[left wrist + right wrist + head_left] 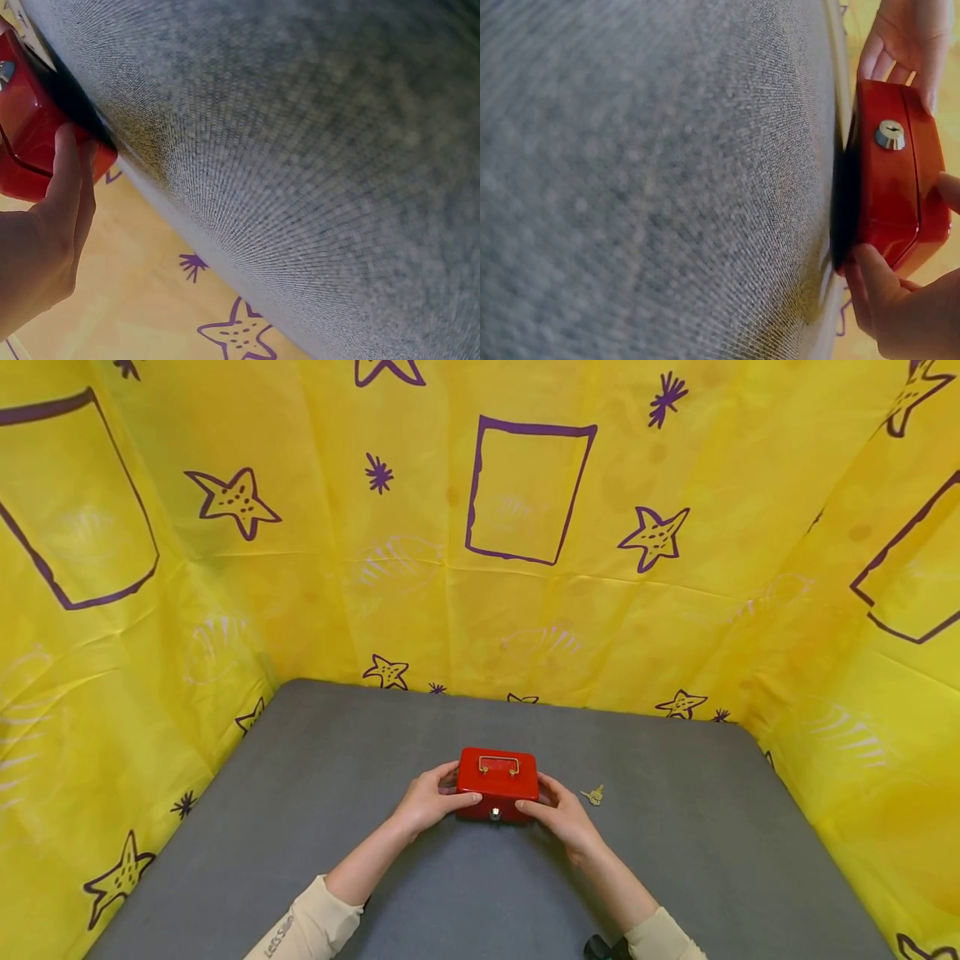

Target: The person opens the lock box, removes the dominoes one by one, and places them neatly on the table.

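A red metal cash box [497, 785] with its lid down is held between both hands near the middle of the grey table. A folding handle [498, 759] lies on the lid, and a silver keyhole lock [890, 135] faces the person. The left hand [429, 800] grips the box's left end, thumb on the front top edge and fingers along the side. Mirroring it, the right hand [564, 818] holds the right end; its fingertips reach low on the side in the right wrist view. Whether the box touches the table is hard to tell. Small keys [595, 795] lie right of the right hand.
The grey table [360, 727] reaches yellow cloth walls [420, 610] printed with purple starfish and frames at the back and both sides. A black object [600, 947], partly cut off, shows beside the right sleeve at the bottom edge.
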Demonstrator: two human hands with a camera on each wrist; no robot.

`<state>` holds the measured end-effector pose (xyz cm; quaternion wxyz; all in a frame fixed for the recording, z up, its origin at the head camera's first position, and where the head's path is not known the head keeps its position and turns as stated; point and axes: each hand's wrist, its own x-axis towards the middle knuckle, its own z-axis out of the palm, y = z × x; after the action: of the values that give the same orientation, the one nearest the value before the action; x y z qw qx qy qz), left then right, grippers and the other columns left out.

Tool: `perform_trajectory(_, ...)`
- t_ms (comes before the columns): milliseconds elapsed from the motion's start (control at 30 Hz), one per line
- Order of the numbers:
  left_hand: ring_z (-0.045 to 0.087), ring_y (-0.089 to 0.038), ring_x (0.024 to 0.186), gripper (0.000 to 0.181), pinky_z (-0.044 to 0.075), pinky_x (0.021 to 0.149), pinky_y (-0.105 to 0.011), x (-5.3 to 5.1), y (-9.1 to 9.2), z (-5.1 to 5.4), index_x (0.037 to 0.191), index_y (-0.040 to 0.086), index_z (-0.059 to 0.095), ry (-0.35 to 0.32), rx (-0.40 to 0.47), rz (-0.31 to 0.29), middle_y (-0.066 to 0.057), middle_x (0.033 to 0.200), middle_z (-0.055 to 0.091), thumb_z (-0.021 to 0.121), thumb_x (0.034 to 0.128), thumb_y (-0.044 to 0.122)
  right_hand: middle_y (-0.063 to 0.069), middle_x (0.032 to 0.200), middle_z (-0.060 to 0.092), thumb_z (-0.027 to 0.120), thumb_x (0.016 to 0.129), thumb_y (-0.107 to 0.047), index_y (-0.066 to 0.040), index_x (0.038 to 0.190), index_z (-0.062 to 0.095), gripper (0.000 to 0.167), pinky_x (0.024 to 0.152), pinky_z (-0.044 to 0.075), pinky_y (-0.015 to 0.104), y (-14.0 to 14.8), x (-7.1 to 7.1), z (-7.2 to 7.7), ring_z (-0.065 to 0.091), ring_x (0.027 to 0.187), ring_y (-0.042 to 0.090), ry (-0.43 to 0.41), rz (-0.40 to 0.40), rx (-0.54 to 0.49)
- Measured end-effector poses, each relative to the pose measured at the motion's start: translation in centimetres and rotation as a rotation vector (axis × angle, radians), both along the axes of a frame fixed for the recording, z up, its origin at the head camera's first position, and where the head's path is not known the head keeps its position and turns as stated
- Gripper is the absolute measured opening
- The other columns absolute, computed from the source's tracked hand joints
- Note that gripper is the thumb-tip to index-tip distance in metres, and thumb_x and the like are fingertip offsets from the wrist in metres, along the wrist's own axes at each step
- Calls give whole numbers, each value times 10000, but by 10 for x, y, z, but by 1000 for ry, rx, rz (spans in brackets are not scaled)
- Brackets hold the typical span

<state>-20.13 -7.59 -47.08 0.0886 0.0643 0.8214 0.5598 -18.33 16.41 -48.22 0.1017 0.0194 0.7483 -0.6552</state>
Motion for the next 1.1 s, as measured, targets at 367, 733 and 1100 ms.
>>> perform_trajectory(367, 667, -293, 988, 699, 554, 825, -417, 1, 1, 3, 1376, -8, 514, 68, -61, -2, -155, 1196, 650, 790, 821, 316, 170, 1276, 601, 760, 854, -251, 17, 1412, 440, 697, 943, 496, 406, 0, 1, 4, 599, 1113, 265, 7, -14, 21)
perform_trajectory(733, 689, -234, 932, 645, 555, 793, -395, 0, 1, 6, 1336, 16, 571, 141, -141, 21, -121, 1138, 689, 770, 833, 367, 144, 1216, 644, 737, 862, -362, 7, 1371, 513, 667, 910, 514, 433, -1, -2, 10, 638, 1069, 269, 72, -6, 199)
perform_trajectory(1100, 672, -236, 930, 621, 543, 793, -412, -1, 1, 10, 1279, 27, 624, 155, -230, 49, -111, 1069, 710, 748, 834, 444, 66, 1081, 709, 715, 851, -478, -53, 1298, 619, 624, 773, 543, 354, 3, -6, 12, 661, 935, 192, 149, -5, 437)
